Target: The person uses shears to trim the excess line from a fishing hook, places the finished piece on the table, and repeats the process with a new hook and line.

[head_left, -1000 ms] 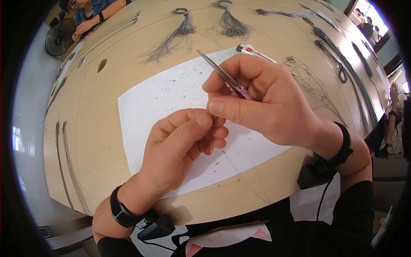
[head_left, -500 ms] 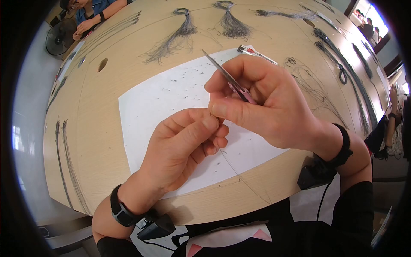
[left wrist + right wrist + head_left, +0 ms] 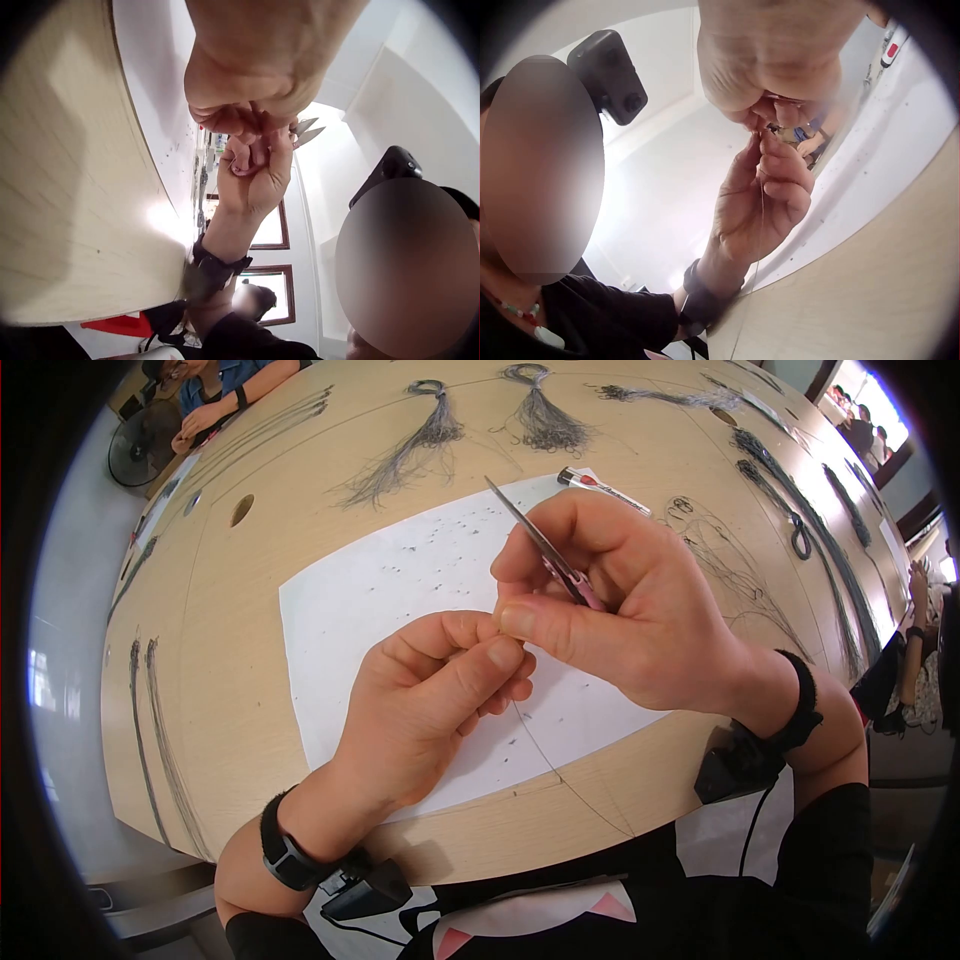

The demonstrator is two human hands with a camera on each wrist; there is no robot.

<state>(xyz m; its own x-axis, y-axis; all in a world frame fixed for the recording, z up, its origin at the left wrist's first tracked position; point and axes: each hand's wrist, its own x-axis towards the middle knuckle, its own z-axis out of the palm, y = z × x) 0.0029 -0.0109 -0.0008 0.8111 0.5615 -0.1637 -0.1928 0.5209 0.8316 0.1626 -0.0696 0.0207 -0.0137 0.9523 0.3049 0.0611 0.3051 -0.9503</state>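
Observation:
My left hand (image 3: pixel 415 695) pinches a thin strand (image 3: pixel 537 742) between thumb and forefinger, the other fingers curled below. From there the strand runs down over the paper to the table's near edge; the right wrist view shows it as a fine line (image 3: pixel 762 217) along the left palm. The thumb and forefinger of my right hand (image 3: pixel 640 605) meet the left fingertips at the strand's upper end, which is mostly hidden. That same right hand holds scissors (image 3: pixel 545 547) with pink handles, blades pointing up and away; the left wrist view shows the blades (image 3: pixel 307 133) spread apart.
A white sheet of paper (image 3: pixel 325 635) with small dark bits lies under the hands. A marker pen (image 3: pixel 605 491) lies at its far edge. Around it are looped bundles of dark strands (image 3: pixel 548 425), loose strands (image 3: pixel 735 565) and long bundles (image 3: pixel 150 730). Another person (image 3: pixel 215 400) sits far left.
Both hands have shifted slightly right, fingertips still together. The scissors have moved right with the right hand. The left thumb has come closer to the right thumb.

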